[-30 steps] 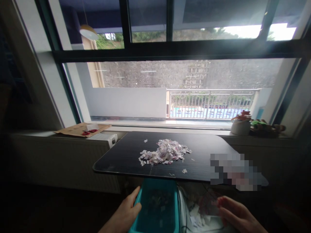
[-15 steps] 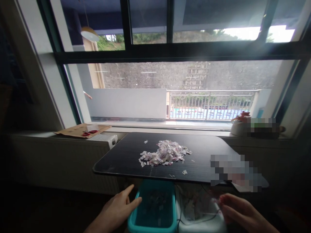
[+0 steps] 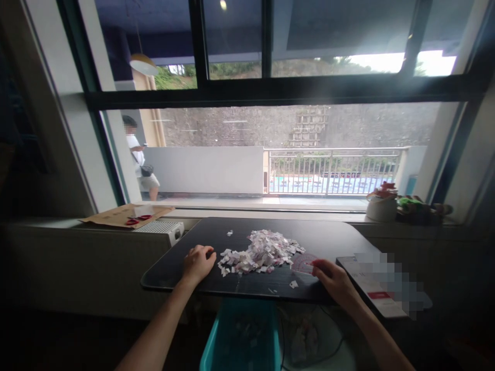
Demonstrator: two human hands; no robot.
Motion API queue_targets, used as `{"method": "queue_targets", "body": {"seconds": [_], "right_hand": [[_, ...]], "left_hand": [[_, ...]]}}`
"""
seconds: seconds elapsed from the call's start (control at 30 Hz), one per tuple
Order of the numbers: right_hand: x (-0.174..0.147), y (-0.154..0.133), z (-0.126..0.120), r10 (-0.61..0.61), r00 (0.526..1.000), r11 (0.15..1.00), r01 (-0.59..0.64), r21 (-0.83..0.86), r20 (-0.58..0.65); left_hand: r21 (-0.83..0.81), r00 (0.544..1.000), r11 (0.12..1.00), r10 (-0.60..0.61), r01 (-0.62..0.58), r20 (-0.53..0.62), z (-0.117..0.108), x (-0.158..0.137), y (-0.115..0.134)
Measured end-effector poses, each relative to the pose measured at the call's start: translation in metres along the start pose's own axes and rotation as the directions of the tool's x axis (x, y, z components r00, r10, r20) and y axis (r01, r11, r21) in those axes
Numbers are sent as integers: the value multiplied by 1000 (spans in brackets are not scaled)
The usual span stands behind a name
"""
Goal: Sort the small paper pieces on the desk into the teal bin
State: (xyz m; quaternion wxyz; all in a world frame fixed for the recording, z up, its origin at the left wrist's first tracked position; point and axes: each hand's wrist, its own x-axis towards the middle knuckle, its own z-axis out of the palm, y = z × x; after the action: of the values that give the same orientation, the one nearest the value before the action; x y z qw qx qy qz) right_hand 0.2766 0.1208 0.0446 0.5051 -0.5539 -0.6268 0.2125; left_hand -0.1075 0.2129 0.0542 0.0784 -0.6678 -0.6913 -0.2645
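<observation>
A heap of small white and pinkish paper scraps [image 3: 266,250] lies on the dark tabletop [image 3: 181,263]. Just left of the heap, my left hand [image 3: 199,263] rests on the table, its fingers loosely bent with a gap at the thumb and nothing visible in it. My right hand [image 3: 335,278] pinches a clear protractor [image 3: 304,264] with pinkish markings at the heap's right edge. One loose scrap [image 3: 294,284] lies close in front of the protractor.
Below the table's near edge stand a turquoise bin [image 3: 278,337] and a pale container with a cord. A laptop-like flat item [image 3: 381,295] lies at the right, partly blurred. Red scissors [image 3: 138,220] lie on brown paper at the left sill; a white pot [image 3: 381,208] stands right.
Both hands have risen from over the bins to the tabletop, on either side of the heap. The protractor now shows clearly in my right hand. A person has appeared outside the window.
</observation>
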Motion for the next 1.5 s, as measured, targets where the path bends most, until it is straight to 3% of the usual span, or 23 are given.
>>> {"method": "queue_targets", "body": {"seconds": [0.17, 0.47, 0.67, 0.9, 1.17, 1.5], "right_hand": [[-8, 0, -6, 28, 998, 1000, -27, -14, 61], [-10, -1, -9, 19, 983, 986, -49, 161, 185], [-11, -3, -8, 31, 973, 987, -66, 146, 228], [-11, 0, -8, 18, 960, 962, -93, 257, 280], [-11, 1, -7, 31, 946, 953, -125, 276, 322], [-10, 5, -7, 6, 933, 939, -129, 319, 359]], "left_hand": [[60, 997, 997, 53, -56, 51, 7, -7, -4], [120, 998, 993, 6, -15, 68, 7, -14, 8], [120, 996, 992, 20, -30, 83, 2, -16, 7], [158, 998, 986, 47, -53, 39, 2, -16, 8], [218, 993, 972, 107, -92, -58, 0, -22, 13], [230, 985, 966, 144, -117, -101, 1, -23, 12]]}}
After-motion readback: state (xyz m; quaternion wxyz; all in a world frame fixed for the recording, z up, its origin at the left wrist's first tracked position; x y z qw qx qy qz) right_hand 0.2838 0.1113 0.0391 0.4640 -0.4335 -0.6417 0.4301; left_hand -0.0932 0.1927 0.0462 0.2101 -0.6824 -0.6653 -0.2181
